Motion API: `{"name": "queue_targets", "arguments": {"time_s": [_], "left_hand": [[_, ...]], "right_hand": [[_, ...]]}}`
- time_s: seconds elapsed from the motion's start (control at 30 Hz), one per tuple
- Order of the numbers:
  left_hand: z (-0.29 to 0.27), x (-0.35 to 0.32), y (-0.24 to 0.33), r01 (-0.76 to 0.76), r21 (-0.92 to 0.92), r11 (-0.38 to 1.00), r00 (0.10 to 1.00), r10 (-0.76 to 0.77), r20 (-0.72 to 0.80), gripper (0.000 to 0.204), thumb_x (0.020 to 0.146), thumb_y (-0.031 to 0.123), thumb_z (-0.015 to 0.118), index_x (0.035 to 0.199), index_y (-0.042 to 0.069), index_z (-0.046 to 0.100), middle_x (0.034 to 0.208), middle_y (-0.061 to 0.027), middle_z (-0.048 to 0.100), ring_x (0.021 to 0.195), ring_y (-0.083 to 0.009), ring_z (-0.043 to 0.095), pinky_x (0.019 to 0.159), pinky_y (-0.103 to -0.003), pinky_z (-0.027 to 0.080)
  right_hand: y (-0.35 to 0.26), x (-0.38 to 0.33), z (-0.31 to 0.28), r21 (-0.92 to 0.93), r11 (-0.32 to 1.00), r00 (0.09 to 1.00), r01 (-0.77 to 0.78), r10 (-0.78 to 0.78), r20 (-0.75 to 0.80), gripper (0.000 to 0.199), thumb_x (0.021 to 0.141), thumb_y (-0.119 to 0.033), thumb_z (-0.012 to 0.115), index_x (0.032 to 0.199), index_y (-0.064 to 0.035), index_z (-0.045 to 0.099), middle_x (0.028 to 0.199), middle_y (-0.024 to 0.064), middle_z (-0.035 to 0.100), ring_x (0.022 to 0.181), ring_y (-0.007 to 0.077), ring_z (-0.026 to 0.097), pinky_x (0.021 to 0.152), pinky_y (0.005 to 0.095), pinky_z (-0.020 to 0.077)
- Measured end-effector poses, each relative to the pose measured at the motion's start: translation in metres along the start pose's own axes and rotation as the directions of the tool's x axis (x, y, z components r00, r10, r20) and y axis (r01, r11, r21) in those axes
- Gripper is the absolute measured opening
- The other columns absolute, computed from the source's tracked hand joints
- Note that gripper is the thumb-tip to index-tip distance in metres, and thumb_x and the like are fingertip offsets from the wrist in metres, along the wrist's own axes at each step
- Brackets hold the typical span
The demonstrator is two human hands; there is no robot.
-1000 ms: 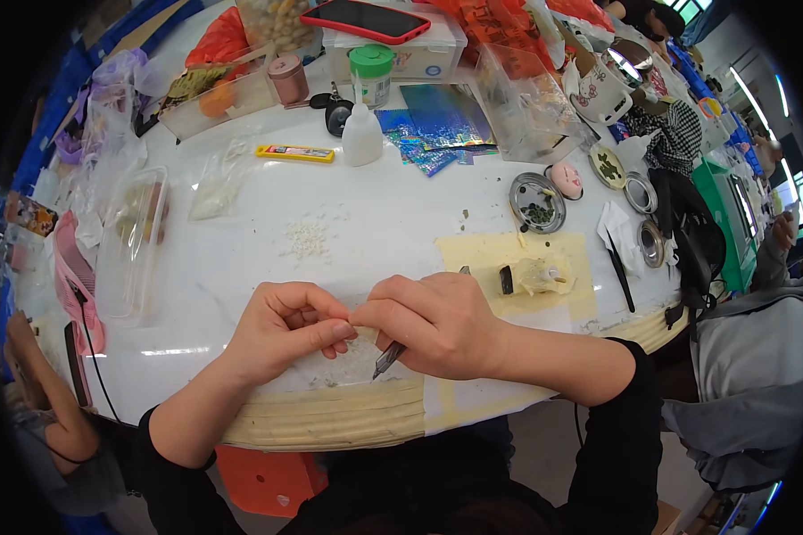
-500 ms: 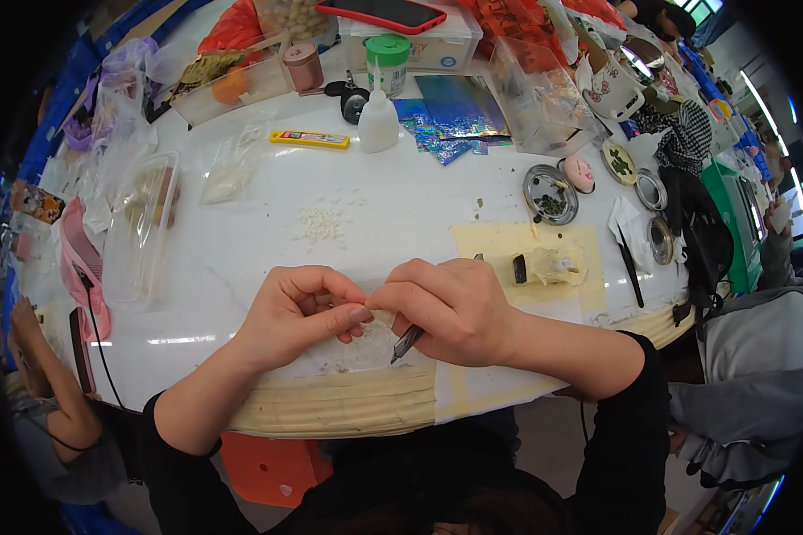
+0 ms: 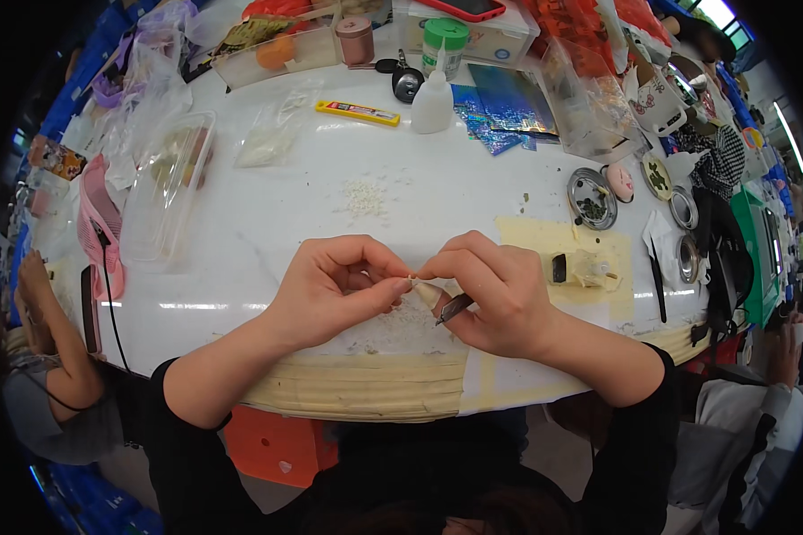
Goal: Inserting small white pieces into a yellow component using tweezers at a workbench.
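Observation:
My left hand (image 3: 343, 290) is closed in a pinch, thumb against forefinger, on a tiny pale bit (image 3: 411, 277) too small to make out. Meeting it at the fingertips is my right hand (image 3: 500, 290), its forefinger at the same bit. A pale beige cover (image 3: 428, 295) sits on its thumb. Tucked in the right hand is a slim dark cutter knife (image 3: 455, 308), its slanted metallic tip pointing down toward me. Under both hands, pale crumbs (image 3: 406, 325) lie on the white table (image 3: 268, 214). Beyond them is a scatter of small white pieces (image 3: 364, 200).
Masking tape (image 3: 526, 234) covers the table at right, with a small taped block (image 3: 587, 267) on it. Beyond are a round tin (image 3: 591, 198), tweezers (image 3: 658, 283), a white squeeze bottle (image 3: 432, 104) and a yellow packet (image 3: 358, 112). A clear plastic box (image 3: 165, 201) lies left. People sit at both sides.
The view has shifted, so the table's things appear farther right and higher. My fingertips are still together, and the beige thumb cover and pinched bit now show more plainly.

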State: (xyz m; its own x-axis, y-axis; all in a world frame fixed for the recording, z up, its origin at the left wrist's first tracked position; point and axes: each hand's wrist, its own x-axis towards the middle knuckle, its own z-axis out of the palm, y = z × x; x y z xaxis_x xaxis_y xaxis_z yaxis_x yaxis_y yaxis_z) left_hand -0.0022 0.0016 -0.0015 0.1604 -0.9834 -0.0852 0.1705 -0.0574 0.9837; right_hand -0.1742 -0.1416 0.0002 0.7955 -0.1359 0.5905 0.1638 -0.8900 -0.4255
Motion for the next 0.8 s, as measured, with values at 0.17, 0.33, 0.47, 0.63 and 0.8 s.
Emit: {"name": "queue_targets", "arguments": {"time_s": [0.17, 0.33, 0.47, 0.63, 0.8], "left_hand": [[0.0013, -0.0013, -0.0042, -0.055, 0.063, 0.996, 0.997, 0.058, -0.046, 0.009, 0.087, 0.002, 0.069, 0.094, -0.003, 0.068, 0.086, -0.005, 0.069, 0.076, -0.0071, 0.065, 0.066, -0.02, 0.053], [0.003, -0.0011, -0.0047, -0.251, 0.348, 0.903, 0.958, 0.283, -0.044, 0.006, 0.083, -0.001, 0.07, 0.089, -0.001, 0.069, 0.082, -0.0053, 0.069, 0.073, -0.0083, 0.066, 0.065, -0.021, 0.053], [0.0048, -0.0023, 0.0011, -0.333, 0.496, 0.802, 0.928, 0.371, 0.024, 0.011, 0.08, -0.006, 0.069, 0.09, 0.0, 0.069, 0.084, -0.006, 0.068, 0.074, -0.0093, 0.064, 0.066, -0.022, 0.052], [0.0048, -0.0024, 0.0008, -0.316, 0.456, 0.832, 0.938, 0.345, 0.023, 0.011, 0.081, -0.005, 0.069, 0.091, 0.0, 0.069, 0.083, -0.0063, 0.068, 0.073, -0.0099, 0.064, 0.066, -0.023, 0.051], [0.0027, -0.001, -0.0016, -0.003, -0.05, 0.999, 1.0, 0.003, 0.008, 0.008, 0.089, 0.001, 0.066, 0.097, -0.001, 0.066, 0.086, -0.0073, 0.068, 0.076, -0.0115, 0.065, 0.068, -0.024, 0.053]], "right_hand": [[0.0004, -0.0003, 0.0023, 0.037, 0.999, 1.0, -0.023, 0.023, 0.009, 0.035, 0.059, -0.002, 0.071, 0.092, -0.0115, 0.063, 0.081, 0.002, 0.056, 0.054, 0.0176, 0.057, 0.046, 0.031, 0.0431], [-0.0002, -0.0003, 0.0028, 0.036, 0.999, 1.0, -0.018, 0.018, 0.009, 0.034, 0.06, -0.002, 0.071, 0.092, -0.011, 0.063, 0.081, 0.0021, 0.056, 0.054, 0.0182, 0.057, 0.046, 0.0314, 0.0424], [0.0011, -0.0018, 0.0039, 0.061, 0.998, 0.999, -0.033, 0.031, 0.023, 0.033, 0.06, -0.002, 0.07, 0.091, -0.0106, 0.062, 0.081, 0.0024, 0.056, 0.054, 0.0188, 0.056, 0.046, 0.0315, 0.0423], [-0.001, -0.0005, 0.0021, 0.104, 0.993, 0.997, -0.061, 0.057, 0.044, 0.03, 0.061, -0.003, 0.07, 0.089, -0.0104, 0.062, 0.081, 0.0025, 0.055, 0.055, 0.0189, 0.056, 0.046, 0.0314, 0.0424], [-0.0001, 0.0005, 0.0019, 0.097, 0.995, 1.0, -0.021, 0.022, -0.001, 0.03, 0.062, -0.002, 0.07, 0.089, -0.0099, 0.062, 0.08, 0.0023, 0.056, 0.055, 0.0185, 0.056, 0.046, 0.031, 0.0422]]}}
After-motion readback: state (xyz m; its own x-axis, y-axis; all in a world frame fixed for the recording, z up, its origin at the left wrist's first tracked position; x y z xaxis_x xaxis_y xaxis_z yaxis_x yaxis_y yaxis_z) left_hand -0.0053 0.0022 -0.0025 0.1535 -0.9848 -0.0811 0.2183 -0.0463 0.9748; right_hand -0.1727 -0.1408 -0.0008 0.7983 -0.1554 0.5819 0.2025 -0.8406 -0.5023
